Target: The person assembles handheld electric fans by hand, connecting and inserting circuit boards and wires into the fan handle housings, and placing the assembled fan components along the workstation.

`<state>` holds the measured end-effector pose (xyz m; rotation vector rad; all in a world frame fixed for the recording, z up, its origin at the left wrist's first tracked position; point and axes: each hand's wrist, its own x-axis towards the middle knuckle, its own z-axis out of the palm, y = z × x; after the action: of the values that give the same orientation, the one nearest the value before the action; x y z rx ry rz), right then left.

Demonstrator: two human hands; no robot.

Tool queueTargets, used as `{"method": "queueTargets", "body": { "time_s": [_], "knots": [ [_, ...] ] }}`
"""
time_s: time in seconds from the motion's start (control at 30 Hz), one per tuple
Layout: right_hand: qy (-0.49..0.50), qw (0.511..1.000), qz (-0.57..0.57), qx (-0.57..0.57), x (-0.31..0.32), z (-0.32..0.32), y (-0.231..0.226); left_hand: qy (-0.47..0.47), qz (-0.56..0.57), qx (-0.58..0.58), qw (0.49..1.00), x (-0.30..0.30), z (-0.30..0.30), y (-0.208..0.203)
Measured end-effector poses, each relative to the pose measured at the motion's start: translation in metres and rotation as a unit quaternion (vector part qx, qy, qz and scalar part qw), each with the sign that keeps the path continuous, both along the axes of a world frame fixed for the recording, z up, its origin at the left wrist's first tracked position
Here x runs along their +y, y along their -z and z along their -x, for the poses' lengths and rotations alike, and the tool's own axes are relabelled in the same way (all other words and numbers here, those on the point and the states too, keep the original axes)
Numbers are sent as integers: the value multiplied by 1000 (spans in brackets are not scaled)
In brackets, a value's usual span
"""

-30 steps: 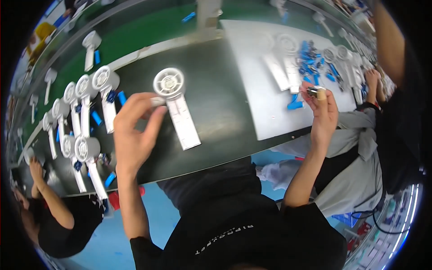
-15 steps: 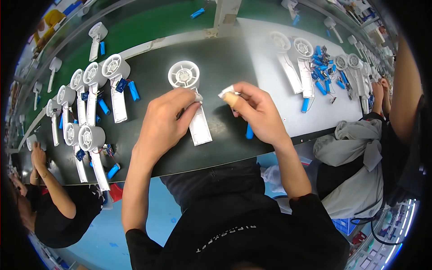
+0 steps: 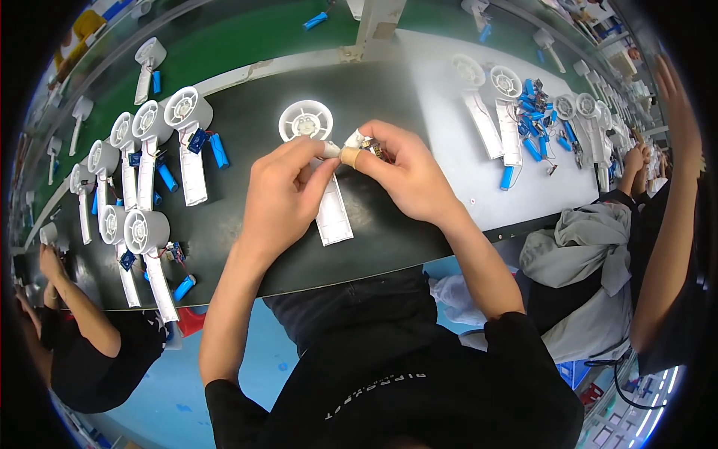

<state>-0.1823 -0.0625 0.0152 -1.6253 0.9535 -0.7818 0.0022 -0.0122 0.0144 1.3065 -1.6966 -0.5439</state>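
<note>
A white hand-held fan body (image 3: 318, 161), round head at the far end and flat handle toward me, lies on the dark conveyor belt (image 3: 247, 112). My left hand (image 3: 280, 198) rests over its handle, finger and thumb pinching at the neck. My right hand (image 3: 400, 176) meets it there, its taped fingertip gripping a small circuit board with wires (image 3: 372, 149) just above the handle. Both hands hide the middle of the fan.
Several white fan bodies with blue battery cells (image 3: 142, 161) lie at the left of the belt. More fans and blue cells (image 3: 523, 112) sit on a grey sheet at the right. One person's arm (image 3: 71, 295) is at lower left, another person (image 3: 666, 217) at right.
My right hand came from the pile at the right to the fan's neck with the small board. My left hand shifted slightly and closed its fingertips against the right's.
</note>
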Motion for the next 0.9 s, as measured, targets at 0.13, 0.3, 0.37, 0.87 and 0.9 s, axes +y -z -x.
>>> {"method": "queueTargets", "body": {
  "time_s": [0.13,0.3,0.37,0.87,0.9],
  "knots": [
    [-29,997,-68,6,-3,0,-7,-12,-16,75,997,0,3,7],
    [-26,996,-62,-67,-2,-3,9,-34,-10,56,998,1,5,8],
    [-9,988,-109,-109,0,0,4,-42,-11,54,998,-1,4,11],
    [92,988,36,-118,9,-6,12,-62,155,-79,983,-12,20,3],
    [94,988,35,-118,9,-5,11,-60,154,-79,983,-12,20,4]
  ]
}}
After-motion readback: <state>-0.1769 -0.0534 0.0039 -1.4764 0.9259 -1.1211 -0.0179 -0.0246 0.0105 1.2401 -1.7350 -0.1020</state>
